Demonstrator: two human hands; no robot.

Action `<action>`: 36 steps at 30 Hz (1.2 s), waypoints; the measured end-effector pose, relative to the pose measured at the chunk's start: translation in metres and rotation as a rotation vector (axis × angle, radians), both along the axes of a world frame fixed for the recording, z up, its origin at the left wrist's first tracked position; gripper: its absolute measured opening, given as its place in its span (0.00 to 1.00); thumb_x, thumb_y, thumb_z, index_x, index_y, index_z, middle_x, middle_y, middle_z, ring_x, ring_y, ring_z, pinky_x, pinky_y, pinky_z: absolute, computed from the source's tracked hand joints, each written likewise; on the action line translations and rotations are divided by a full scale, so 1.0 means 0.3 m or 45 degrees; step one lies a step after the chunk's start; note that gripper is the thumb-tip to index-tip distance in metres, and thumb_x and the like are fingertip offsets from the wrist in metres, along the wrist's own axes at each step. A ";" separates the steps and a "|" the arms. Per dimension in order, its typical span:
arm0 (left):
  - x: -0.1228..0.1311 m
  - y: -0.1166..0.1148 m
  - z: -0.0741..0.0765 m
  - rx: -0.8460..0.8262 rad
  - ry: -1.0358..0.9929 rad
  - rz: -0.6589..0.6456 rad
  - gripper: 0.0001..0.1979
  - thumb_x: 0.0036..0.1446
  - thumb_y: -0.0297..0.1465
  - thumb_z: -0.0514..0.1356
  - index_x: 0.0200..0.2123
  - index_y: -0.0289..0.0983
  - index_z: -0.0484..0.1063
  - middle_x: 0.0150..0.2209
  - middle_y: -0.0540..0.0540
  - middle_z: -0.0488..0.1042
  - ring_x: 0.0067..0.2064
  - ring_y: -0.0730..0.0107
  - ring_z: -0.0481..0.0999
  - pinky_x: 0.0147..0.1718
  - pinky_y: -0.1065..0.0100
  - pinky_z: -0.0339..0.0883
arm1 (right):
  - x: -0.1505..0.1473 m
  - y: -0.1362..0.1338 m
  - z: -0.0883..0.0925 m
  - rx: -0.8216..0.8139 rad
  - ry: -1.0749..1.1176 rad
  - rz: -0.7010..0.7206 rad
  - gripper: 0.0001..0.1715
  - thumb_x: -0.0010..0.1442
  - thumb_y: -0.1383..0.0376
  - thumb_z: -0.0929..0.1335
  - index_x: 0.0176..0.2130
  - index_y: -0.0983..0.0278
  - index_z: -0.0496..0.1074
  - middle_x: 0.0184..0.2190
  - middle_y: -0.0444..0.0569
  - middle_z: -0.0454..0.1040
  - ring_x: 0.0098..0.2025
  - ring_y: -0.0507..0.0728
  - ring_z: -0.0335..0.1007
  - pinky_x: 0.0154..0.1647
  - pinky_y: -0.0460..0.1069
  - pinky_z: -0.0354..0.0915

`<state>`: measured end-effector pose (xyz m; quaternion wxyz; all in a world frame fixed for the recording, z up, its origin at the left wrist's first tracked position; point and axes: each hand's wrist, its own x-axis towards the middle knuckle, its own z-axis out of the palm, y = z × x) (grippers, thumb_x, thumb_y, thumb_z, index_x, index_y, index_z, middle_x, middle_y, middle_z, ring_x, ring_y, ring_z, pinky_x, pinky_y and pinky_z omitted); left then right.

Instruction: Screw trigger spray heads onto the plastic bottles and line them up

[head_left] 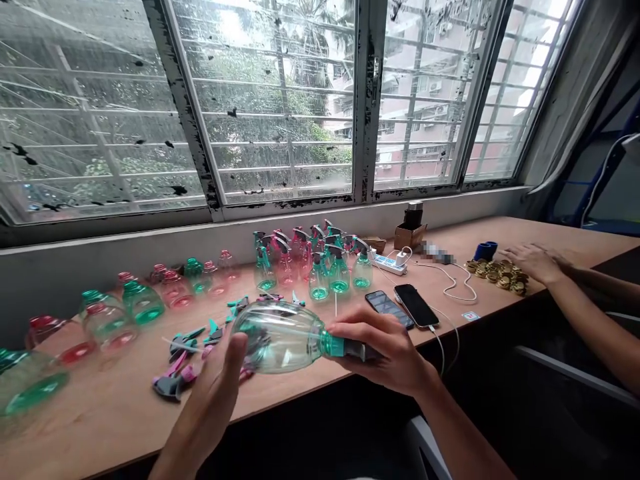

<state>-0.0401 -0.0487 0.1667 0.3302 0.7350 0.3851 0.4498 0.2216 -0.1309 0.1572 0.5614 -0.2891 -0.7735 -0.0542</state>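
1. We observe a clear plastic spray bottle [283,335] with a rounded, ribbed body and a green-tinted base, held on its side above the front edge of the wooden table [100,413].
2. Its teal neck collar and grey trigger head [350,348] point to the right and sit inside the right hand [387,353].
3. The right hand is closed around the trigger head: fingers curl over the top, thumb below, wrist angled in from the lower right.
4. The left hand [213,393] is spread open, palm against the bottle's base end, thumb raised beside the wall; we read it as supporting rather than clenching.
5. Loose trigger heads [187,360], teal, pink and grey with thin white dip tubes, lie on the table under and left of the bottle.
6. Uncapped bottles [143,301], green- and pink-tinted, lie along the left near the wall.
7. Assembled bottles [320,267] stand upright in a cluster by the window ledge.
8. Two dark glossy phones [400,307] lie flat to the right, one on a white cable, near a white power strip [393,263].
9. Another person's hand [533,260] rests flat beside a pile of gold-coloured caps [500,275] at the far right.
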 end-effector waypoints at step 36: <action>0.074 0.043 -0.053 0.240 -0.612 -0.017 0.17 0.70 0.45 0.59 0.49 0.40 0.79 0.52 0.43 0.82 0.53 0.58 0.82 0.48 0.62 0.78 | -0.091 0.126 -0.116 -0.718 0.574 0.189 0.23 0.58 0.48 0.80 0.38 0.63 0.79 0.25 0.44 0.77 0.23 0.52 0.74 0.23 0.44 0.68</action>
